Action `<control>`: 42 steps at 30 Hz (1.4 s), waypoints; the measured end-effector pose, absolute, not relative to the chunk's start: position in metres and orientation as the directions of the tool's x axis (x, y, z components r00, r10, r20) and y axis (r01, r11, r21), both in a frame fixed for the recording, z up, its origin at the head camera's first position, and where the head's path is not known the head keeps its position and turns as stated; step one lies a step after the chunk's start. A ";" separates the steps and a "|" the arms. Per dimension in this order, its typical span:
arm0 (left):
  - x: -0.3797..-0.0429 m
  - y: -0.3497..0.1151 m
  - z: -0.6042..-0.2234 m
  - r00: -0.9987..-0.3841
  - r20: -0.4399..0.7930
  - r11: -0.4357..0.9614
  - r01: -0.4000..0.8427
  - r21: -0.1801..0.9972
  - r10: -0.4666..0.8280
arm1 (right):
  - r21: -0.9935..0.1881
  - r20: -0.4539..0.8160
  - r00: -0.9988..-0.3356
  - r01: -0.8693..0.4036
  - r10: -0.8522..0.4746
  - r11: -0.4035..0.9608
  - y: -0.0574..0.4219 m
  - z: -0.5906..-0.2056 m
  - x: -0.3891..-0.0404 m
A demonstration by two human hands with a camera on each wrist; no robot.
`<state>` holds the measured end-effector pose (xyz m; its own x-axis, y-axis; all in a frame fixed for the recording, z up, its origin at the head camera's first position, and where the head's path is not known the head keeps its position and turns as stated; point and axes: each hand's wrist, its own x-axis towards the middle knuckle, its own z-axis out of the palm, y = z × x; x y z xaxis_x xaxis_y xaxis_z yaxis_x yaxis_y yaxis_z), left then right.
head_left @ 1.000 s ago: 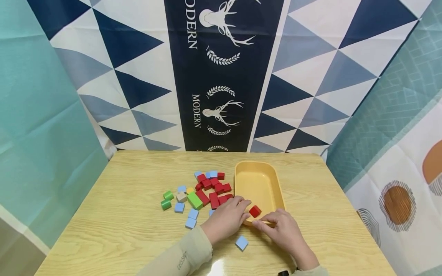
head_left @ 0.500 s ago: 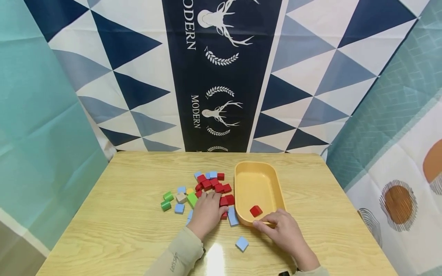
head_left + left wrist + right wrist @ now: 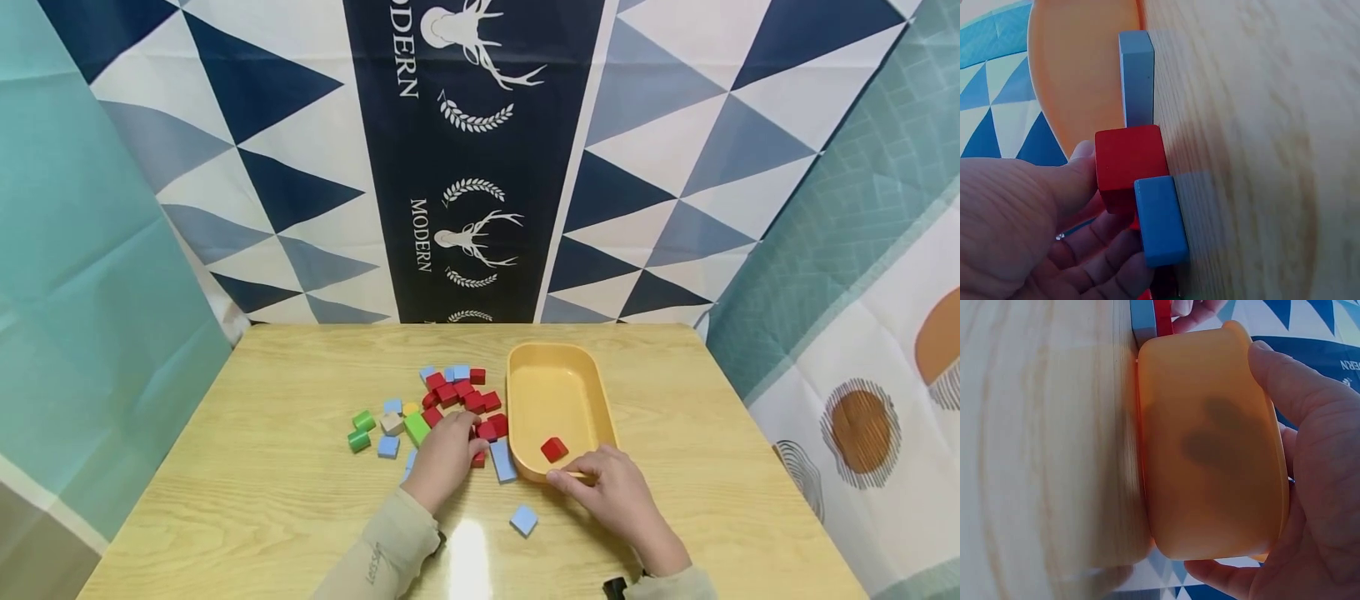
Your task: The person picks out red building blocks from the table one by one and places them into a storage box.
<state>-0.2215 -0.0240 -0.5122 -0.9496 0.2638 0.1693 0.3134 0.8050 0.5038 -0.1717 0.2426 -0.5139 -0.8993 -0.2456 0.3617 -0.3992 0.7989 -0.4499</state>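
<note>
My left hand (image 3: 442, 458) is at the near side of a group of toy blocks on the table. In the left wrist view its thumb and curled fingers pinch a red block (image 3: 1129, 159), with a blue block (image 3: 1161, 219) in front of the fingers. My right hand (image 3: 611, 492) grips the near rim of a yellow-orange plastic tray (image 3: 558, 392), thumb outside and fingers over the edge. Inside the tray, close to that rim, lies one red block (image 3: 555, 450). The right wrist view shows the tray's outer wall (image 3: 1210, 487) standing on the table.
Several red blocks (image 3: 463, 389) cluster left of the tray. Green cylinders (image 3: 359, 440), a lime block (image 3: 417, 429) and a beige block (image 3: 392, 423) lie further left. A long blue block (image 3: 502, 461) sits against the tray, and a blue square block (image 3: 524, 521) lies nearer.
My left hand has gone from the tray's near left corner leftward to the blocks. The red block in the tray shifted slightly after that hand left. My right hand keeps its hold on the rim.
</note>
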 end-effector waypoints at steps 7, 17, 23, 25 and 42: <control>-0.224 -0.031 -0.512 -0.954 0.134 0.779 0.295 0.554 0.267 | -0.442 0.372 -0.891 -0.416 -0.259 0.795 0.244 -0.512 -0.175; -0.209 -0.042 -0.510 -0.909 0.110 0.822 0.411 0.393 0.402 | -0.442 0.373 -0.893 -0.409 -0.251 0.798 0.246 -0.511 -0.175; -0.203 -0.041 -0.500 -0.898 0.192 0.802 0.441 0.402 0.397 | -0.444 0.369 -0.894 -0.411 -0.256 0.796 0.246 -0.512 -0.175; -0.203 -0.038 -0.494 -0.901 0.220 0.783 0.433 0.446 0.374 | -0.443 0.373 -0.892 -0.414 -0.256 0.795 0.245 -0.511 -0.175; -0.214 0.023 -0.491 -0.930 0.235 0.697 0.368 0.615 0.284 | -0.448 0.379 -0.890 -0.415 -0.252 0.792 0.244 -0.514 -0.173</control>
